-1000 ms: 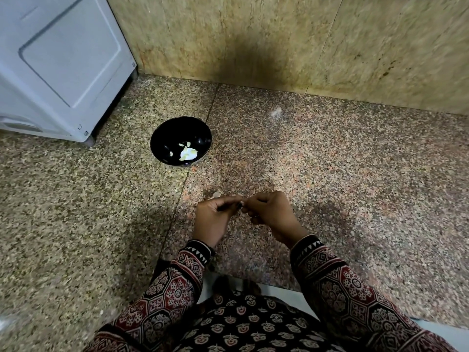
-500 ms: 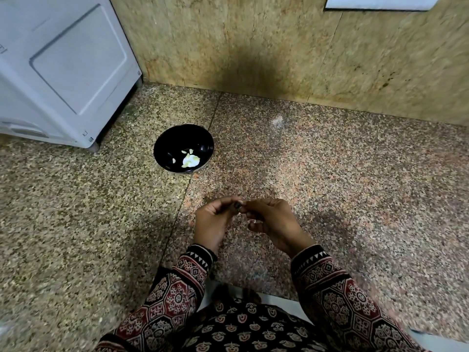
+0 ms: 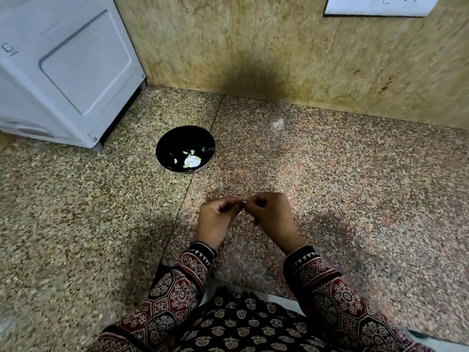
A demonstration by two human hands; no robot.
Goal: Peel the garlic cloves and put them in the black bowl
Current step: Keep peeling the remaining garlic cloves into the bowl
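left hand (image 3: pixel 217 219) and right hand (image 3: pixel 272 217) meet fingertip to fingertip. both have fingers curled in, thumb + forefinger of each pinching a small pale garlic clove (image 3: pixel 245 201) btwn them. only a sliver of it shows, rest hidden by the fingers. both hands are a bit blurred. wrists run back into long dark sleeves printed w/ red and cream medallions (image 3: pixel 182 288), white triangle trim at the cuffs.

under the hands is a speckled brown-pink granite surface (image 3: pixel 355 194), w/ a seam line passing just left of the left hand. fwd and left of the left hand, well apart from it, sits a round glossy black bowl (image 3: pixel 165 148). inside it, toward the near side, lie a few whitish garlic cloves (image 3: pixel 191 161).

farther left past the bowl stands a white boxy appliance (image 3: pixel 68 67) w/ a recessed panel; a small mark near its left edge is too small to read. straight ahead of the right hand there's a pale smudge (image 3: pixel 278 123) on the surface, then a tan stone-look wall (image 3: pixel 253 47). up and right of the right hand, at the top edge, is a white switch plate (image 3: pixel 375 7); the dark marks on it are too blurred to read.
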